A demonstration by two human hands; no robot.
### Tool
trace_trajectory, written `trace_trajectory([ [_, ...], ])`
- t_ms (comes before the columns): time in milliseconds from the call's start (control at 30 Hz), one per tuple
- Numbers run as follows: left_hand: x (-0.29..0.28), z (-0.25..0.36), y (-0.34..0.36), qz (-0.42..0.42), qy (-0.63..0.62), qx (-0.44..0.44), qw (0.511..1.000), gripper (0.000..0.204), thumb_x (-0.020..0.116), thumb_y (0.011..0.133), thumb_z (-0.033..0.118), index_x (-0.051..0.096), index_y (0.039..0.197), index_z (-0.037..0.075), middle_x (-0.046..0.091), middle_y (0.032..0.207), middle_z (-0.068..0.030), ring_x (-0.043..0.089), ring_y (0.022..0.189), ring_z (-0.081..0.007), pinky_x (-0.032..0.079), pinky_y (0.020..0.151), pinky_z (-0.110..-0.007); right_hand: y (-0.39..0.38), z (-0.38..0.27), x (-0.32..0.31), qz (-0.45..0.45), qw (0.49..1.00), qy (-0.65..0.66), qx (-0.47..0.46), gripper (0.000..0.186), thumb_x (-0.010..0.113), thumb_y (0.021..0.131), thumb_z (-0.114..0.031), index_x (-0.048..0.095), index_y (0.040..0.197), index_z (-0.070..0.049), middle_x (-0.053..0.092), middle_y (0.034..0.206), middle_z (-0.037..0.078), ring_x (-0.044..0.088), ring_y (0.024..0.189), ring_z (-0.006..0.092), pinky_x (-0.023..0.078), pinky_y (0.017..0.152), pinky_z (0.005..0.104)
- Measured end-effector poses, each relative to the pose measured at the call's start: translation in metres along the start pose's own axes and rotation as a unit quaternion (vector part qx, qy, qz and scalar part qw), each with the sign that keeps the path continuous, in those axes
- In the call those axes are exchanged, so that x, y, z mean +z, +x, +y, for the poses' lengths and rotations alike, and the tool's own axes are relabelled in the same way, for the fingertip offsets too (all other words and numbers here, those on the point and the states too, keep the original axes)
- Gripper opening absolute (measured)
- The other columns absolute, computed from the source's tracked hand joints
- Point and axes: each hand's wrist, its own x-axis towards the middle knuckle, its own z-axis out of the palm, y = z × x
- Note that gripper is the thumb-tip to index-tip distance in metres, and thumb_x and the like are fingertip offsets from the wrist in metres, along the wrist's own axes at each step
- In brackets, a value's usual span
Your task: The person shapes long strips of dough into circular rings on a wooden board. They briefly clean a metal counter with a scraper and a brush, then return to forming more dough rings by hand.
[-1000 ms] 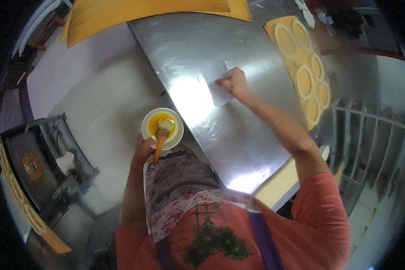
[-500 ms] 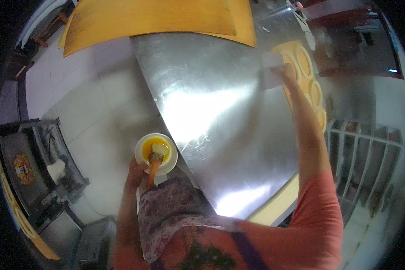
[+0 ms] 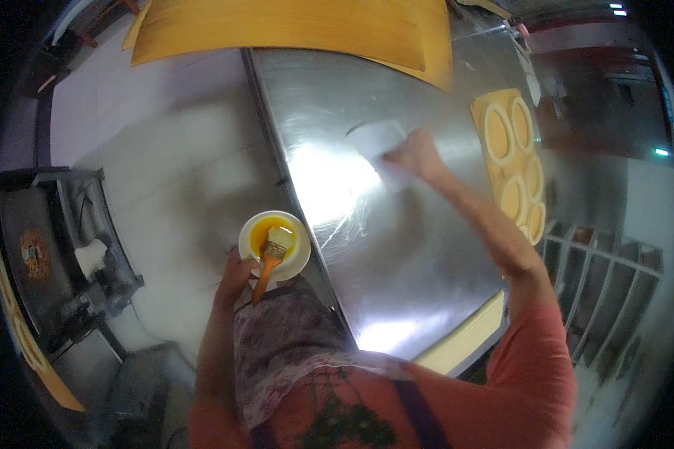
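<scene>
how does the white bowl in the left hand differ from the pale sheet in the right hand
The white bowl is round and contains yellow liquid; the pale sheet looks flat and thin. The bowl shows fairly sharply beside the metal table, while the sheet is blurred over the tabletop. Both are light-coloured and hand-held.

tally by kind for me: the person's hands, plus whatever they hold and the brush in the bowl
Hands: 2 (left hand, right hand)
White bowl: 1, in the left hand
Brush: 1, resting in the bowl
Flat whitish sheet: 1, in the right hand, blurred
Total: 5
</scene>
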Motion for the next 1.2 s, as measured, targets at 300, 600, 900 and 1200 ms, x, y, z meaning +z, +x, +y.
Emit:
trace_trajectory([
  [300,0.0,0.008,0.003,0.017,-0.055,-0.054,0.997,0.043,0.059,0.08,0.013,0.062,0.122,0.001,0.067,0.105,-0.0077,0.065,0.094,-0.0203,0.056,0.076,-0.036,0.078,-0.021,-0.033,0.083,0.972,-0.066,-0.208,0.038,0.08,0.083,-0.038,0.078,0.093,-0.001,0.074,0.085,0.015,0.07,0.075,0.0268,0.053,0.071,0.0401],
  [600,-0.003,0.025,0.003,0.019,-0.04,-0.053,0.998,0.053,0.056,0.075,0.01,0.057,0.126,0.0,0.066,0.104,-0.0086,0.065,0.093,-0.0196,0.058,0.071,-0.034,0.151,-0.07,-0.049,-0.077,0.968,-0.071,-0.229,0.036,0.084,0.079,-0.03,0.073,0.091,0.002,0.072,0.079,0.013,0.069,0.07,0.0235,0.055,0.065,0.0373],
  [900,0.002,0.006,0.007,0.005,-0.074,-0.07,0.995,0.038,0.055,0.09,0.011,0.061,0.126,0.002,0.07,0.108,-0.0102,0.068,0.099,-0.0222,0.058,0.079,-0.037,-0.019,-0.085,0.001,-0.118,0.954,-0.152,-0.229,0.025,0.079,0.08,-0.036,0.079,0.087,-0.011,0.069,0.072,0.015,0.067,0.067,0.033,0.051,0.065,0.0435],
  [1200,0.012,0.045,-0.007,0.011,-0.049,-0.084,0.995,0.04,0.058,0.088,0.013,0.061,0.127,0.004,0.069,0.109,-0.0084,0.068,0.097,-0.0232,0.061,0.075,-0.038,-0.036,0.018,-0.054,0.063,0.99,0.122,0.031,0.027,0.072,0.088,-0.024,0.077,0.09,0.002,0.074,0.076,0.009,0.07,0.067,0.0176,0.056,0.063,0.0339],
])
